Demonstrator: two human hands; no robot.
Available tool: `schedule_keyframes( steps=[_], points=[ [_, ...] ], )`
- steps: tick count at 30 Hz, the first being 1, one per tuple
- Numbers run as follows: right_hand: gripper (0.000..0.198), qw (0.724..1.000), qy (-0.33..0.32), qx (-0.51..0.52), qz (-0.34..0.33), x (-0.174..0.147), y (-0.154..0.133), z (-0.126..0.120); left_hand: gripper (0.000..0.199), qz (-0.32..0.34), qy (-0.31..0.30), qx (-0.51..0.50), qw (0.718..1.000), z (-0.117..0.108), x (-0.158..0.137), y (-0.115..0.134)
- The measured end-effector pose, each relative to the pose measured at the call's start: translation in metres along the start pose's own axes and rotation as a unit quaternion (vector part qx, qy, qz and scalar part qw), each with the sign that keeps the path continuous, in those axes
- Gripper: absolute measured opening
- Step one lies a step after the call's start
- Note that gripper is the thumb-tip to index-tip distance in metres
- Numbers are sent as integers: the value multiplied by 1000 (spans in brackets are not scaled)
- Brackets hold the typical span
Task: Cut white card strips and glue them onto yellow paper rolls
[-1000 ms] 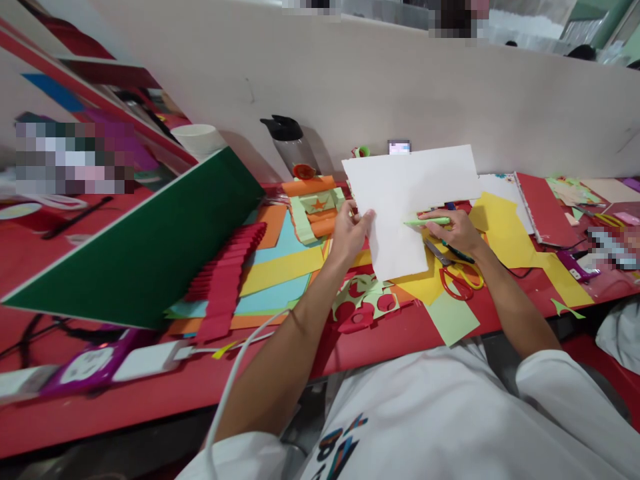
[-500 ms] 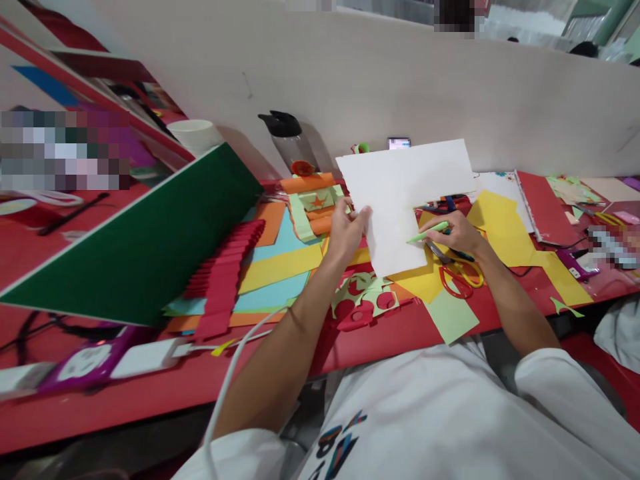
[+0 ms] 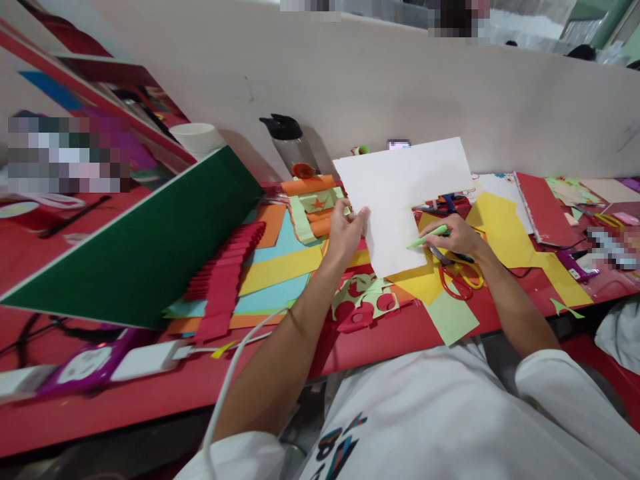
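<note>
My left hand [image 3: 349,225] grips the left edge of a white L-shaped sheet [image 3: 387,193], thumb on top and fingers behind. The sheet is held tilted above the table. In my right hand [image 3: 457,237] is a slim light-green pen [image 3: 427,237], its tip at the sheet's lower right part. Whether the tip touches the sheet I cannot tell. Scissors with red and yellow handles [image 3: 457,288] lie just below my right hand. Yellow paper [image 3: 500,227] and a pale green piece [image 3: 453,319] are close by. Red and green cut-out scraps [image 3: 363,303] lie below the sheet.
A green board [image 3: 150,247] leans at the left beside pleated red paper [image 3: 217,283]. A bottle [image 3: 295,147] stands by the wall. A white cable [image 3: 227,393] crosses near my left arm from a purple power strip [image 3: 83,367]. A red notebook [image 3: 545,210] lies right.
The white sheet has shifted very slightly left with my left hand. The pen's tip has dropped a little lower on the sheet. All else looks the same.
</note>
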State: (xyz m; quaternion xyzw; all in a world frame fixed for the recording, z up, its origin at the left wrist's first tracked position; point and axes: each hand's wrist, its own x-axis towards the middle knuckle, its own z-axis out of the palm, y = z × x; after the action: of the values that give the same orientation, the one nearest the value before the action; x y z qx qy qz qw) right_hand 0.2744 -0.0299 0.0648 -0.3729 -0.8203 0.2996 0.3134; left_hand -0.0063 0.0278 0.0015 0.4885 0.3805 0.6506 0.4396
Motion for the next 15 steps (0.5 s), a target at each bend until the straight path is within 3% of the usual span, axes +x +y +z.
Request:
schedule_keyframes(
  steps=[4, 10, 15],
  points=[
    [30, 997, 73, 11, 0, 0, 2, 2, 63, 7, -11, 16, 1000, 0, -1, 0],
    [28, 999, 53, 0, 3, 0, 3, 2, 65, 9, -28, 33, 999, 1, -3, 0],
    [32, 993, 116, 12, -7, 3, 1, 6, 62, -3, -44, 42, 998, 2, -6, 1]
  ],
)
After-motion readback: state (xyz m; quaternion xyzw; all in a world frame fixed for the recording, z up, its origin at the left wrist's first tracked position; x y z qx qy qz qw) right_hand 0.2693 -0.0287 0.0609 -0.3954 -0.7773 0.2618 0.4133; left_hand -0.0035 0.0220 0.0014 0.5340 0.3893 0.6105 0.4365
